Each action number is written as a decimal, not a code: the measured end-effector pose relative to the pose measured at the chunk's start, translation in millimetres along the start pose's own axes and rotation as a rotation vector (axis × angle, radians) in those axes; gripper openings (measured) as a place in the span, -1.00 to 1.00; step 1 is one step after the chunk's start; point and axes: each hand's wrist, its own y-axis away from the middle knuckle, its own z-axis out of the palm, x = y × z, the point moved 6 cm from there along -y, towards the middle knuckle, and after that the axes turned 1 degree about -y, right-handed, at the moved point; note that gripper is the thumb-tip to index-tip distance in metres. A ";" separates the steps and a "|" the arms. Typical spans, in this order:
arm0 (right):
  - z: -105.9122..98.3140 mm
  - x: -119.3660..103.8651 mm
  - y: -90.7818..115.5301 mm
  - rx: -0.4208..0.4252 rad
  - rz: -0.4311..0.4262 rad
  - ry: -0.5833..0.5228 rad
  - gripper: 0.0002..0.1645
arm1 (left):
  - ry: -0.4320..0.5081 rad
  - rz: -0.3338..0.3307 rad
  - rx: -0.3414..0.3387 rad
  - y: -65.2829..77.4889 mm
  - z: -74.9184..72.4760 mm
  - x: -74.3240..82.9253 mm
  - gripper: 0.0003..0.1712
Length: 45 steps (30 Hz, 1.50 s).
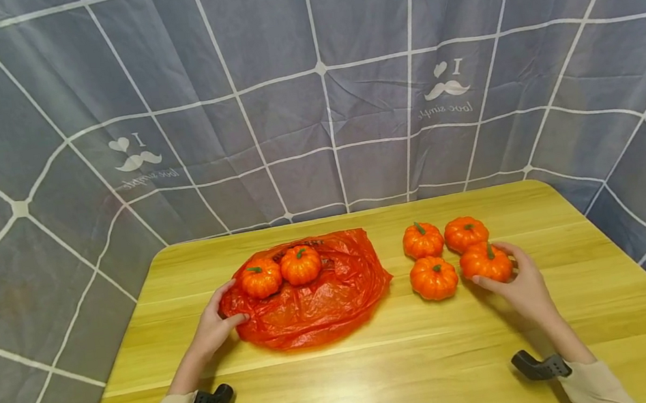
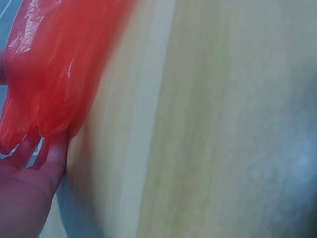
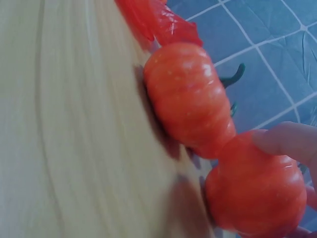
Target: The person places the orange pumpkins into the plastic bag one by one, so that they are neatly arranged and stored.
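Note:
A crinkled red plastic bag (image 1: pixel 320 312) lies on the left half of the table, with two small orange pumpkins (image 1: pixel 301 264) on its upper part. My left hand (image 1: pixel 213 324) holds the bag's left edge; in the left wrist view its fingers (image 2: pixel 55 153) meet the red film, which hides their tips. On the right, several more small pumpkins with green stems sit close together. My right hand (image 1: pixel 520 280) grips the nearest-right pumpkin (image 1: pixel 485 264), thumb on the near side and fingers round the right. In the right wrist view that pumpkin (image 3: pixel 255 191) is beside another pumpkin (image 3: pixel 185 94).
The wooden table (image 1: pixel 349 390) reaches back to a grey curtain (image 1: pixel 371 105) with white grid lines. The curtain also hangs along both sides. A black wrist mount (image 1: pixel 213 400) is on the left forearm and another black mount (image 1: pixel 540 366) on the right.

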 end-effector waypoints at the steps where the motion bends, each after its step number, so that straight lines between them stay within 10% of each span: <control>1: -0.5 -2.4 -0.1 0.011 -0.003 0.001 -0.08 | -0.003 -0.001 -0.001 -0.2 -0.2 -0.2 -0.13; 21: 20.4 -67.7 -1.2 0.167 -0.152 -0.111 -0.10 | 0.003 0.003 0.003 -4.9 -2.2 0.1 -0.12; 45: 98.3 -123.2 -10.2 -0.048 -0.207 -0.186 -0.09 | -0.020 -0.002 0.001 2.3 -1.0 1.4 -0.11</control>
